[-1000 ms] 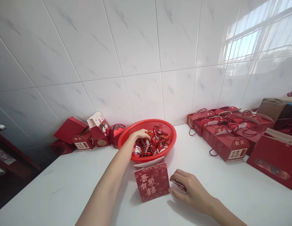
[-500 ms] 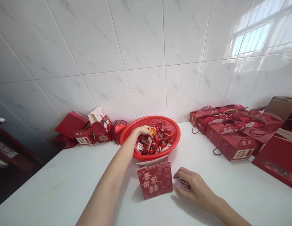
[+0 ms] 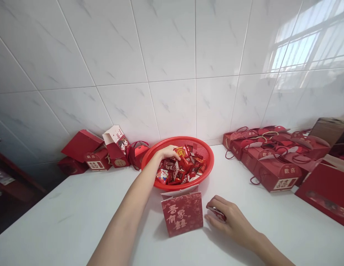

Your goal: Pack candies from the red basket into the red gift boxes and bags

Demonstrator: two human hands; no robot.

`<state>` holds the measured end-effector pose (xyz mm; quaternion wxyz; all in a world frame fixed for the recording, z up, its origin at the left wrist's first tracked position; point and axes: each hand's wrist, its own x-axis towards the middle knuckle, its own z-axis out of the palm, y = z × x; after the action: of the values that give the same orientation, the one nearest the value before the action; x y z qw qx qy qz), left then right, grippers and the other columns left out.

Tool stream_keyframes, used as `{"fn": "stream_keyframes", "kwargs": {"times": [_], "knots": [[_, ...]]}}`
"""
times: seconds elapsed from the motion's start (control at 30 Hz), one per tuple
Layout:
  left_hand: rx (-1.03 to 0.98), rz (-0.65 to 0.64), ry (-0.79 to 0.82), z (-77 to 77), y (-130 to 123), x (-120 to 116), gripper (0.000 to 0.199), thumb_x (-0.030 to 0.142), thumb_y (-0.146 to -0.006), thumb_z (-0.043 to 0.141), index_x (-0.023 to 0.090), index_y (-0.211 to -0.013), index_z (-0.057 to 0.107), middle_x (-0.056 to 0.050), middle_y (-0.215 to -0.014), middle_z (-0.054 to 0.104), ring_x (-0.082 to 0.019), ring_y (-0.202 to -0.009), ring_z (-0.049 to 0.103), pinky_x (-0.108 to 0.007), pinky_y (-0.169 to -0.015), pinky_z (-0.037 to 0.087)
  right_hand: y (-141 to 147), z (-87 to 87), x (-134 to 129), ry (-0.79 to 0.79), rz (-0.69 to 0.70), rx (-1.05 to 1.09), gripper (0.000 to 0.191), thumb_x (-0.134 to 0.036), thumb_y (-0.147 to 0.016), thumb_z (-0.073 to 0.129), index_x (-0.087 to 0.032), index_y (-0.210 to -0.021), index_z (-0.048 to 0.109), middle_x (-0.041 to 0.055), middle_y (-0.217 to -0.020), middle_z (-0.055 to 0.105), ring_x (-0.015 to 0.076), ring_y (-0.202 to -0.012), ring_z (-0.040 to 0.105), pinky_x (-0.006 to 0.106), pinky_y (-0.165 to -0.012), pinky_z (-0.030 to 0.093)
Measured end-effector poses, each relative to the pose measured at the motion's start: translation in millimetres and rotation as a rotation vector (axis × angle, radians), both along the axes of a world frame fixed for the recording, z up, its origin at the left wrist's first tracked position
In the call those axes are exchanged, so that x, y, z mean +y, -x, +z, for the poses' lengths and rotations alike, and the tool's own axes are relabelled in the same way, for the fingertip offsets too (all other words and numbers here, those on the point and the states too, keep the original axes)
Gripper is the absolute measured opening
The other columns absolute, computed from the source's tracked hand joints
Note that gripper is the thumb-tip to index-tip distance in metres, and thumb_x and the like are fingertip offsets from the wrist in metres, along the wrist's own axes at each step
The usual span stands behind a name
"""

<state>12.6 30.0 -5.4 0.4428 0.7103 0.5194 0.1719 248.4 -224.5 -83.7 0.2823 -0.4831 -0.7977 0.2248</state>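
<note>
My left hand (image 3: 169, 152) reaches into a red plastic basket (image 3: 208, 162) heaped with small wrapped candies (image 3: 176, 173). Its fingers are closed on a red-and-gold wrapped candy (image 3: 182, 151) at the far side of the pile; the fingertips are partly hidden. In front of the basket a red gift box (image 3: 183, 214) with pale Chinese characters stands upright on the table, its top flaps up. Just right of that box, my right hand (image 3: 230, 218) is curled around a small red-and-white wrapped candy (image 3: 218, 213), mostly covered by the fingers.
Several red gift boxes with cord handles (image 3: 277, 170) stand in rows at the right, beside a larger red box (image 3: 324, 192) and a brown carton (image 3: 330, 129). More red boxes (image 3: 98, 159) sit at the left against the tiled wall (image 3: 172, 107). The white table's left edge (image 3: 30, 207) slants away.
The red-and-gold candy at my left fingertips shows more fully and sits slightly higher. My right hand stays beside the box, its grip little changed. The camera view has shifted slightly.
</note>
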Motion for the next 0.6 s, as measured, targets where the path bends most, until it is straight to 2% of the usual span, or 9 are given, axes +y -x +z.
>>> {"fn": "stream_keyframes", "kwargs": {"times": [0.1,0.3,0.43,0.53,0.6], "knots": [[-0.089,0.017,-0.041,5.5,-0.2,-2.9,0.035,0.015,-0.051,0.080,0.017,-0.083,0.067,0.000,-0.074,0.071,-0.018,-0.068,0.065,-0.028,-0.061,0.051,-0.4,-2.3,1.5,-0.004,-0.023,0.002,0.011,-0.026,-0.091,0.051,-0.020,-0.088,0.060,0.0021,-0.083,0.060,0.0144,-0.067,0.053,0.027,-0.063,0.040],[-0.495,-0.011,-0.045,16.0,1.2,-13.7,0.049,0.013,-0.050,0.081,0.017,-0.098,0.070,-0.003,-0.090,0.076,-0.021,-0.082,0.070,-0.031,-0.077,0.053,-3.6,-8.6,4.8,-0.009,-0.060,0.006,0.010,-0.026,-0.090,0.052,-0.020,-0.089,0.060,0.0020,-0.085,0.061,0.0145,-0.068,0.054,0.027,-0.064,0.040],[-0.575,-0.015,-0.042,20.7,3.1,-25.1,0.048,0.014,-0.052,0.083,0.016,-0.098,0.071,-0.006,-0.092,0.077,-0.022,-0.084,0.070,-0.032,-0.080,0.054,-5.8,-9.1,5.8,-0.017,-0.066,0.019,0.012,-0.028,-0.091,0.052,-0.020,-0.091,0.061,0.0026,-0.086,0.062,0.0144,-0.068,0.054,0.027,-0.064,0.040],[-0.601,-0.009,-0.113,19.7,4.7,-33.0,0.051,0.015,-0.051,0.084,0.016,-0.101,0.071,-0.006,-0.096,0.077,-0.022,-0.086,0.070,-0.033,-0.081,0.054,-6.1,-7.5,5.7,-0.023,-0.064,0.011,0.012,-0.028,-0.092,0.051,-0.020,-0.091,0.061,0.0026,-0.086,0.061,0.0146,-0.068,0.054,0.028,-0.064,0.040],[-0.623,0.041,-0.158,16.9,5.8,-36.3,0.053,0.013,-0.049,0.083,0.016,-0.100,0.071,-0.004,-0.095,0.078,-0.021,-0.085,0.070,-0.033,-0.081,0.054,-5.9,-5.8,5.0,-0.028,-0.057,0.004,0.012,-0.028,-0.091,0.052,-0.020,-0.091,0.061,0.0026,-0.086,0.061,0.0149,-0.068,0.054,0.028,-0.065,0.040]]}}
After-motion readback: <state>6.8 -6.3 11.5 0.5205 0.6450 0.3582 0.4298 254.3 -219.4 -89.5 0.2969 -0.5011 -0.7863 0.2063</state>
